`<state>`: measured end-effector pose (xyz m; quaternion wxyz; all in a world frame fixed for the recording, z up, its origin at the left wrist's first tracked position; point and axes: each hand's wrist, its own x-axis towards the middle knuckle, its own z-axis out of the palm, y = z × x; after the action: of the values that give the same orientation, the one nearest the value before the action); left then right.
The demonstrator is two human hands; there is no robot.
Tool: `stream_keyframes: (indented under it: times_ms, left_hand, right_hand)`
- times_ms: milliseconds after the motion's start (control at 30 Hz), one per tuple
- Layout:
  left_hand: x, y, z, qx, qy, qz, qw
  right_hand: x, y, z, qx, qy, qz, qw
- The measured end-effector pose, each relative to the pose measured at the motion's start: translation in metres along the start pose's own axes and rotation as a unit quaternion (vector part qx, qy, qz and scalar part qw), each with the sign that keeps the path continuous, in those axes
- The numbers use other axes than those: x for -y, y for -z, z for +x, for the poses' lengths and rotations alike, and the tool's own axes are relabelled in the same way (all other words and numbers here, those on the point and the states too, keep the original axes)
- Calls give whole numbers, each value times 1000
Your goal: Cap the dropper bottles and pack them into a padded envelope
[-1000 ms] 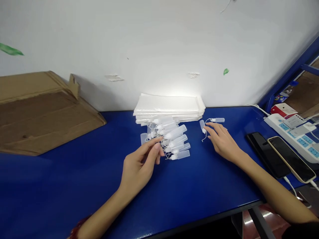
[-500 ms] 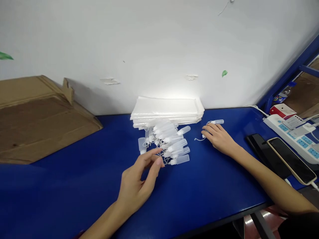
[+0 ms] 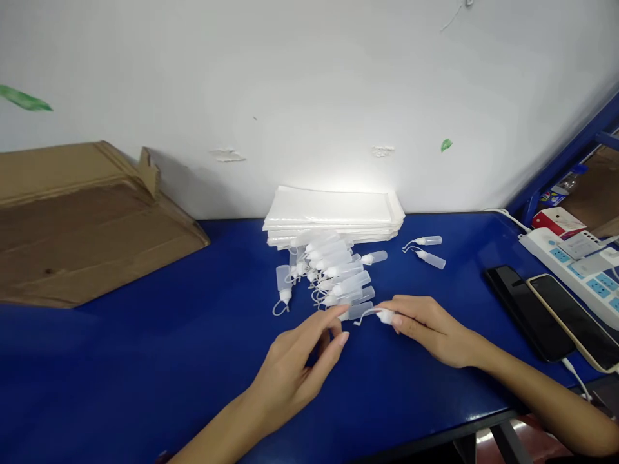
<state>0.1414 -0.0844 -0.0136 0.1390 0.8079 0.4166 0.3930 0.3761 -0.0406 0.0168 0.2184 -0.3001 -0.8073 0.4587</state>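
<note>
A heap of small translucent plastic dropper bottles with white caps and strings lies on the blue table, in front of a stack of white plastic bags. My right hand pinches one small bottle by its white cap end, close to the front of the heap. My left hand reaches toward the same spot, fingers slightly curled and apart, holding nothing. Two bottles lie apart to the right, and one bottle lies to the left of the heap.
A flattened cardboard box lies at the left against the white wall. Two phones rest at the right, one on a cable, beside a white power strip and a red-and-white box. The table's front edge runs near my forearms.
My right hand left the two bottles at the far right and came toward me with one bottle pinched in its fingers. My left hand shifted right toward it.
</note>
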Motion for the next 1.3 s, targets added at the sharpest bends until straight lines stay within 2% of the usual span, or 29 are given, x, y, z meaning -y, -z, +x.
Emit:
stream_keyframes:
  times_ms: [133,300,567,833,1000,1300]
  left_hand:
    - [1,-5,0,22,-18,-38,999]
    - [0,-5,-1,21,-44,-71,996]
    - [-4,-7,-3,40,-15,-126,991]
    - [-9,-7,-2,39,5,-147,988]
    - [-9,-6,-2,27,-9,-144,989]
    - [-9,-6,-2,38,-4,-147,988]
  right_hand:
    - [2,-5,-2,5,-24,93,995]
    - [3,-5,-2,12,-33,85,996]
    - [6,-9,0,18,-79,91,992]
    - [6,-12,-1,40,-106,138,984]
    - [5,-14,0,43,-108,151,982]
    - [0,-16,-3,39,-112,175,977]
